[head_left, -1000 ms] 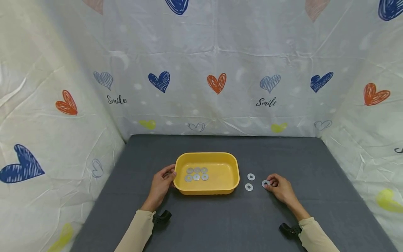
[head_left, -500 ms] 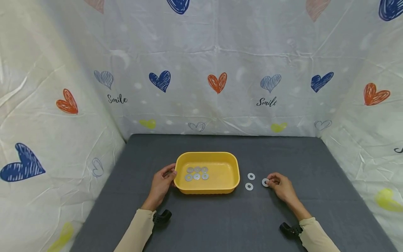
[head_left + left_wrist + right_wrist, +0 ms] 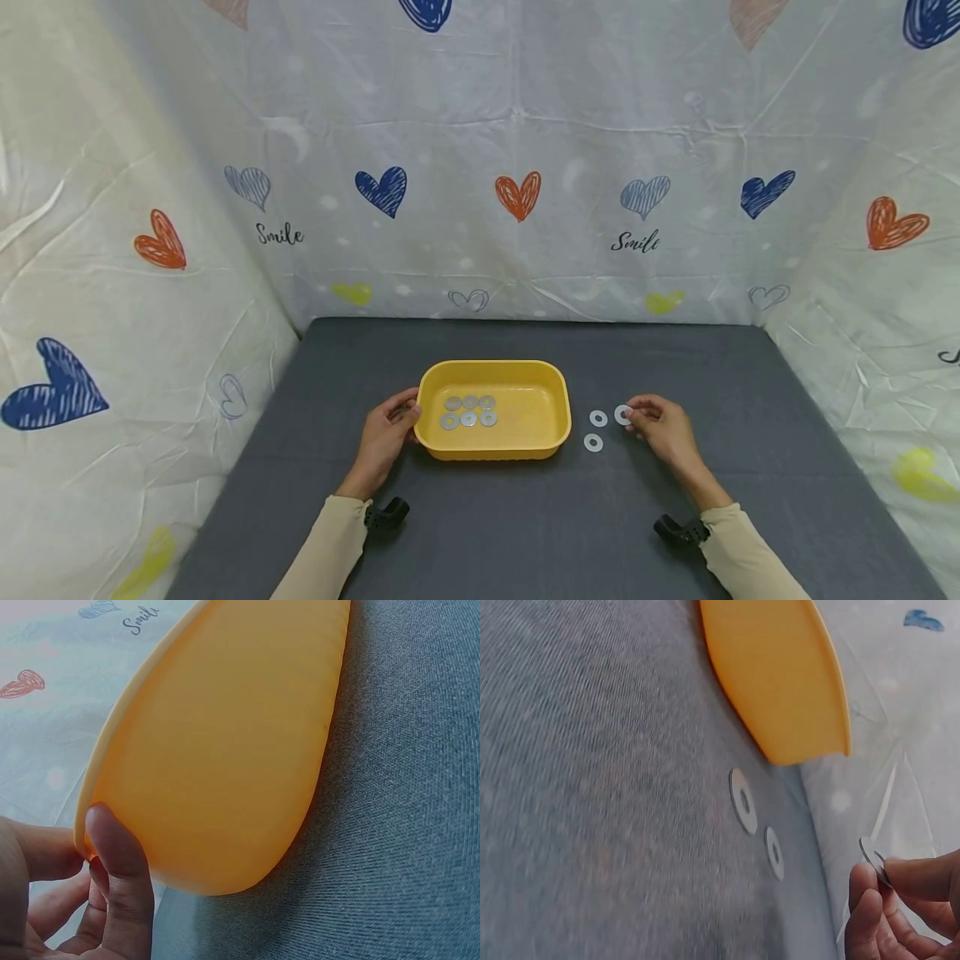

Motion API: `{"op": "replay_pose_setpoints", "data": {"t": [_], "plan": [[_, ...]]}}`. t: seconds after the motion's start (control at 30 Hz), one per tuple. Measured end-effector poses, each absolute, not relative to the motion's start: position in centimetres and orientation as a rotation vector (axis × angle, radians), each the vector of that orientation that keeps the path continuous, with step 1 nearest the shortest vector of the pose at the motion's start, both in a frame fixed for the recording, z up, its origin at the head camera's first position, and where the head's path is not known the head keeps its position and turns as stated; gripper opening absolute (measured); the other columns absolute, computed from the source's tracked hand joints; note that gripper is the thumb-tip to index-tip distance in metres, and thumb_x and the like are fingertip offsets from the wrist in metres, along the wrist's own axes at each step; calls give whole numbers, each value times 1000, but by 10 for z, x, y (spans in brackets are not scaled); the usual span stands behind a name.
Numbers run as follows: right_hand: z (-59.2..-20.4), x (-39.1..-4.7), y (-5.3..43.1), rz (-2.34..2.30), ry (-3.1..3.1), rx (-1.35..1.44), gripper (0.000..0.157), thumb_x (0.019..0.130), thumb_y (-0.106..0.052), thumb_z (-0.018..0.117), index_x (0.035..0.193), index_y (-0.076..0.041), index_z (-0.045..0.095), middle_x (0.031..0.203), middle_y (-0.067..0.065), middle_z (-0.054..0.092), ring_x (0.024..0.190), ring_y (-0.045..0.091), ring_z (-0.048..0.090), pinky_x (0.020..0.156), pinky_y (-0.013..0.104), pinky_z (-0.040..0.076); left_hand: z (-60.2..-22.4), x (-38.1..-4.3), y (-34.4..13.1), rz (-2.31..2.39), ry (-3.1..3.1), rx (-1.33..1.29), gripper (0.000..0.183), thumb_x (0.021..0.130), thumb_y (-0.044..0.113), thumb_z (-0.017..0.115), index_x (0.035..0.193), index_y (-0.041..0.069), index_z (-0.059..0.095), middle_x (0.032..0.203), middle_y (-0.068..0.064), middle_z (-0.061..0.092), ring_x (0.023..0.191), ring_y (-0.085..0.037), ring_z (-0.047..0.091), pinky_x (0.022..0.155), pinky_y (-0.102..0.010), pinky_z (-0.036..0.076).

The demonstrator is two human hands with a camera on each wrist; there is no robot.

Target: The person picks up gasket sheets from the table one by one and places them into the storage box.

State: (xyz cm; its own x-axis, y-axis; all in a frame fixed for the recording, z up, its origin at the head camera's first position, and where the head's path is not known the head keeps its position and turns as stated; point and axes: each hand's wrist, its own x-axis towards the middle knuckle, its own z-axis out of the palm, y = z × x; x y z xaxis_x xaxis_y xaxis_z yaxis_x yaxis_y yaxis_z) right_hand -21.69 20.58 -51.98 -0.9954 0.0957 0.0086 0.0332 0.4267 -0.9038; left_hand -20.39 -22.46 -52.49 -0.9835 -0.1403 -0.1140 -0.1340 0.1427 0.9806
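Note:
A yellow plastic tray (image 3: 528, 456) stands on the dark cloth-covered table. My left hand (image 3: 388, 429) pinches the rim at its left end, as the left wrist view also shows with the thumb (image 3: 120, 847) against the outer wall. Inside, on the left part of the floor, several flat metal washers (image 3: 468, 419) lie in two rows. My right hand (image 3: 666, 429) pinches one washer (image 3: 622, 414) between thumb and fingers, held above the cloth in the right wrist view. Two more washers, a far one (image 3: 597, 418) and a near one (image 3: 593, 442), lie flat between the tray and this hand.
A grey cloth (image 3: 495, 533) covers the table. White curtains (image 3: 570, 100) printed with hearts and "Smile" hang behind the table and along both sides. Each wrist wears a black camera mount, such as the left one (image 3: 386, 515).
My right hand has lifted its washer off the cloth and moved it slightly left and away from me. The left hand keeps its grip on the tray, which stays put.

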Motion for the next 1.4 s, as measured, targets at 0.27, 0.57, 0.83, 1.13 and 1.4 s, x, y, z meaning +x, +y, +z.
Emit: {"op": "replay_pose_setpoints", "data": {"t": [0.27, 0.57, 0.83, 1.13, 1.4], "plan": [[-515, -219, 193, 1711, -2562, -95, 17, 92, -7, 68, 105, 3, 69, 87, 16, 72, 67, 12, 69, 59, 25, 55, -528, -204, -225, -2039, -2359, 291, 39, 99, 16, 59, 138, 11, 55, 115, -11, 54, 81, -14, 60, 62, -26, 54], [-508, -224, 178, 1767, -2541, -78, 18, 93, -6, 66, 108, 3, 68, 93, 19, 71, 75, 20, 72, 67, 36, 59, -527, -204, -227, -2052, -2358, 281, 40, 99, 14, 59, 138, 10, 55, 116, -12, 55, 86, -21, 62, 62, -28, 54], [-498, -229, 168, 1820, -2504, -33, 19, 94, -6, 64, 111, 0, 68, 99, 18, 70, 85, 32, 72, 76, 46, 58, -526, -207, -226, -2037, -2370, 273, 40, 99, 18, 59, 138, 12, 55, 117, -12, 54, 83, -17, 61, 64, -27, 54], [-482, -239, 149, 1893, -2470, 37, 21, 95, -10, 64, 115, -4, 68, 107, 18, 69, 95, 40, 69, 80, 48, 57, -529, -198, -230, -2035, -2365, 318, 40, 99, 17, 59, 139, 12, 54, 117, -10, 53, 85, -18, 60, 64, -27, 55], [-473, -245, 138, 1894, -2471, 23, 22, 95, -10, 64, 115, -4, 68, 107, 18, 68, 92, 36, 70, 81, 48, 58, -529, -202, -226, -2053, -2357, 273, 40, 99, 18, 60, 138, 12, 55, 117, -10, 54, 82, -15, 61, 63, -28, 55]]}}
